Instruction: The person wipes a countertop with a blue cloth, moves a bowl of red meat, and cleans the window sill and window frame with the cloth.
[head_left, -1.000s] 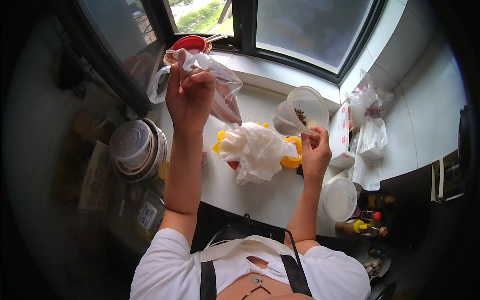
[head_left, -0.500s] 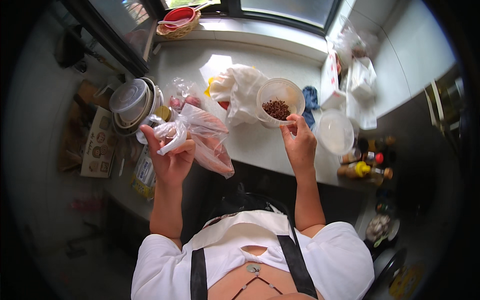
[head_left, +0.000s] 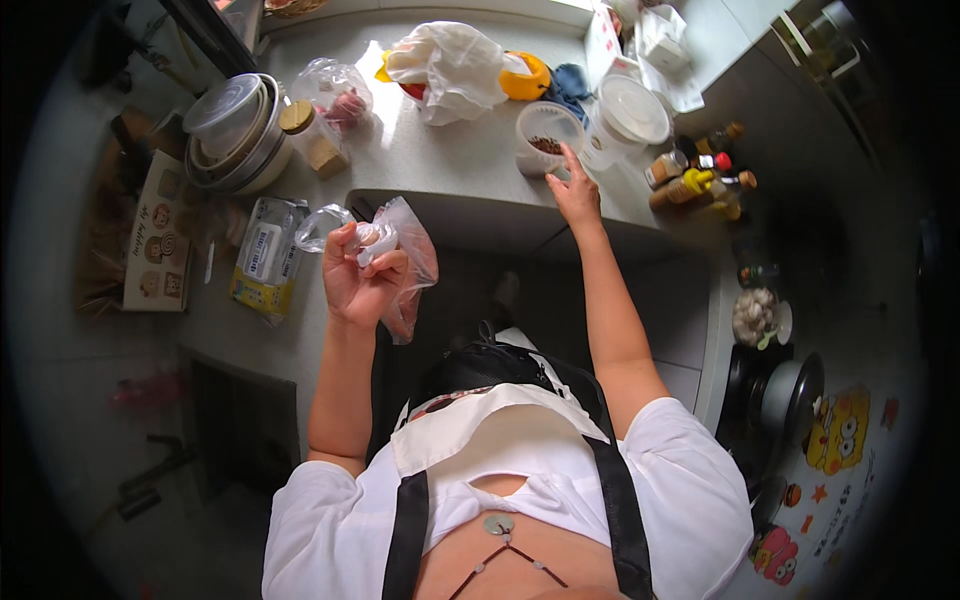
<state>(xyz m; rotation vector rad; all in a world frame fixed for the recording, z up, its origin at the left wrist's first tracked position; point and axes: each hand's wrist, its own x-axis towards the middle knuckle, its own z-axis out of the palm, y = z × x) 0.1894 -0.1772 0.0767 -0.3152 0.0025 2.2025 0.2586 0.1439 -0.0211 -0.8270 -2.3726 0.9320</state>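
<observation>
My left hand is closed on the gathered neck of a clear plastic bag with pinkish contents. The bag hangs in front of the counter edge. On the counter stands a round translucent tub, with small dark reddish-brown dried bits at its bottom. My right hand is at the tub's near right side. Its index finger and thumb are apart, the index finger against the rim, and the hand does not grip the tub.
A lidded translucent tub and several bottles stand to the right. Behind are a white cloth-like bag and an orange object. Stacked bowls, a cork-lidded jar and a wipes pack are at left.
The tub of dried bits now stands upright on the counter, and my right hand has loosened from its rim. My left hand has drawn the bag back off the counter. The view has shifted.
</observation>
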